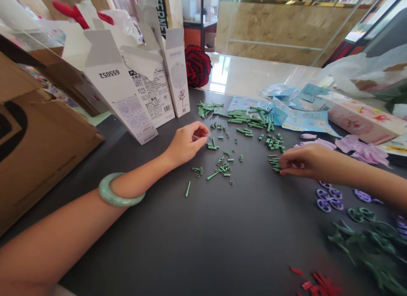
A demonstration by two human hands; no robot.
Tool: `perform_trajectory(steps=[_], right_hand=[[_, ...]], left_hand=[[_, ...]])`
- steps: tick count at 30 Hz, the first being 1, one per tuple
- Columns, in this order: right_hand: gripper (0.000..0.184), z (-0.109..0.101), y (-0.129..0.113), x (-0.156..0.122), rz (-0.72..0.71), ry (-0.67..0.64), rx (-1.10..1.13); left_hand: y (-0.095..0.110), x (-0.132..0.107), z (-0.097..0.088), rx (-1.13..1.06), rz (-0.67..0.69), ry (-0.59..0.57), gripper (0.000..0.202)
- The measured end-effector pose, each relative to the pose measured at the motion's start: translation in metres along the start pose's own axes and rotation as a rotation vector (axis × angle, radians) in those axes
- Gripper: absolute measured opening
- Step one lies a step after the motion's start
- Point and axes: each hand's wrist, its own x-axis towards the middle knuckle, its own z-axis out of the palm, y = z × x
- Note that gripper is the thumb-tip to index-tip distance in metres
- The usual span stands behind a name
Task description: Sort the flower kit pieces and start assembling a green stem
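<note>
the left hand (185, 144) pinches a tiny piece (199, 137) at its fingertips, the right hand (305, 160) closes on green stems (275, 163) on the dark table (159, 245); a careless brush could scatter the loose bits (222, 164).

"65052" on white carton (108, 92)

place: shop or showroom | shows: polished stone floor (254, 73), marble wall panels (286, 26), dark counter (197, 232), opened product boxes (176, 71)
</note>
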Motion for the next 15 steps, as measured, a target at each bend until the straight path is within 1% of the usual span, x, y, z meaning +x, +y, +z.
perform_trajectory(steps=[3,5,7,9,12,15], right_hand=[[0.028,-0.006,-0.005,0.002,-0.020,0.024,0.068],[0.030,-0.013,-0.012,0.009,-0.045,0.087,0.089],[0.029,-0.019,-0.022,0.022,-0.106,0.155,0.075],[0.028,-0.024,-0.033,0.043,-0.226,0.191,0.039],[0.028,-0.025,-0.049,0.083,-0.432,0.279,-0.071],[0.029,-0.021,-0.061,0.121,-0.554,0.290,-0.217]], left_hand=[[0.000,0.000,0.000,-0.019,-0.005,0.033,0.010],[-0.001,0.000,0.000,-0.055,-0.016,0.078,0.010],[-0.001,0.000,0.001,-0.094,-0.019,0.122,0.010],[0.000,-0.001,0.001,-0.106,-0.008,0.147,0.009],[0.000,-0.001,0.001,-0.106,0.004,0.172,0.008],[0.000,-0.001,0.001,-0.117,0.011,0.195,0.008]])
